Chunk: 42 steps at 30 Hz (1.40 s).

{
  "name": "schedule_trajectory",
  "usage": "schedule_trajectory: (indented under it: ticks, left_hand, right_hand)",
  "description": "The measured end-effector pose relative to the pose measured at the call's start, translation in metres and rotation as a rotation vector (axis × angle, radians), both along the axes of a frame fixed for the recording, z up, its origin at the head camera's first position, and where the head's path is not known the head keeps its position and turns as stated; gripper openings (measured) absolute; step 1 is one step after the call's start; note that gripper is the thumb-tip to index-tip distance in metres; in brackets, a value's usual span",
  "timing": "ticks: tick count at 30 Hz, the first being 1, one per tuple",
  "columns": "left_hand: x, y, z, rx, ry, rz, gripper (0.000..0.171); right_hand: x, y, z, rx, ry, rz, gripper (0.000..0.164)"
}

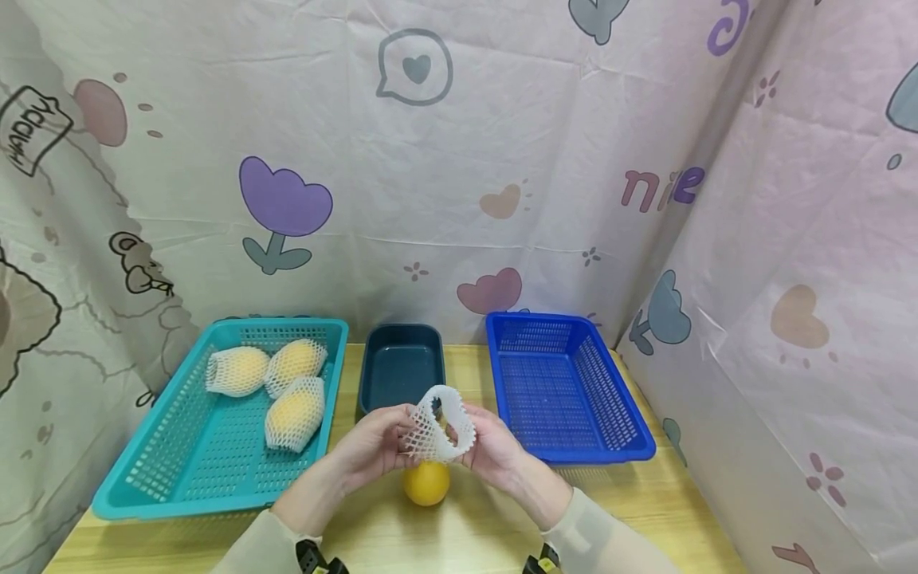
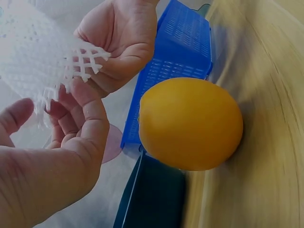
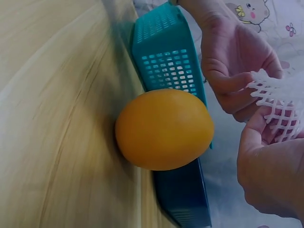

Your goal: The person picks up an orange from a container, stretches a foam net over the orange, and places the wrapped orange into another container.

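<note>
A white foam fruit net (image 1: 437,426) is held up between both hands, its ring-shaped mouth stretched wide and facing up. My left hand (image 1: 376,446) pinches its left side between thumb and fingers. On the opposite side my right hand (image 1: 498,446) grips the rim, its fingertips partly hidden by the mesh. Just below the net a bare orange (image 1: 426,484) rests on the table; both wrist views show its smooth skin, with neither hand touching it. The net (image 2: 38,61) looks hollow, with nothing seen inside.
A teal basket (image 1: 172,498) on the left holds three yellow fruits (image 1: 296,414) in foam nets. Behind the hands stands a small dark teal bin (image 1: 402,371). To the right sits a blue basket (image 1: 574,391). A patterned cloth (image 1: 430,159) hangs behind the wooden table (image 1: 387,542).
</note>
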<state>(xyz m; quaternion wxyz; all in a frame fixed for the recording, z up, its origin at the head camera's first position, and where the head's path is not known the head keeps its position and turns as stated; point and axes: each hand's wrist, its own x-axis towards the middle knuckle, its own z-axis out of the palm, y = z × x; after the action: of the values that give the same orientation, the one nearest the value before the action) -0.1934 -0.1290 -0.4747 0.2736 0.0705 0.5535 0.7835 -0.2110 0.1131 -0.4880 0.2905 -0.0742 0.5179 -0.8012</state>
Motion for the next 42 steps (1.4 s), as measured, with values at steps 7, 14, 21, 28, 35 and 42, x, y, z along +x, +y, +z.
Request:
schedule_trajectory:
  ticks: [7,14,21,28,35,42]
  left_hand:
    - [0.002,-0.005,-0.004,0.004,0.018,0.021,0.015]
    - [0.006,-0.007,-0.01,0.003,-0.001,0.088,0.015]
    - [0.009,-0.008,-0.02,0.007,-0.071,0.175,0.017]
    - [0.013,-0.008,-0.032,-0.096,-0.052,0.176,0.019]
    - [0.018,-0.006,-0.045,-0.204,-0.037,0.199,0.016]
    - [0.02,-0.003,-0.052,-0.274,-0.032,0.236,0.013]
  right_hand:
    - [0.003,0.0,-0.007,0.046,0.019,-0.045,0.026]
    - [0.005,0.0,-0.011,0.036,-0.004,-0.019,0.028]
    - [0.005,0.003,-0.016,0.036,-0.032,0.016,0.026]
    - [0.006,0.006,-0.021,0.087,-0.037,-0.019,0.021]
    - [0.01,0.006,-0.03,0.165,-0.035,-0.044,0.011]
    - [0.015,0.007,-0.036,0.205,-0.04,-0.068,0.017]
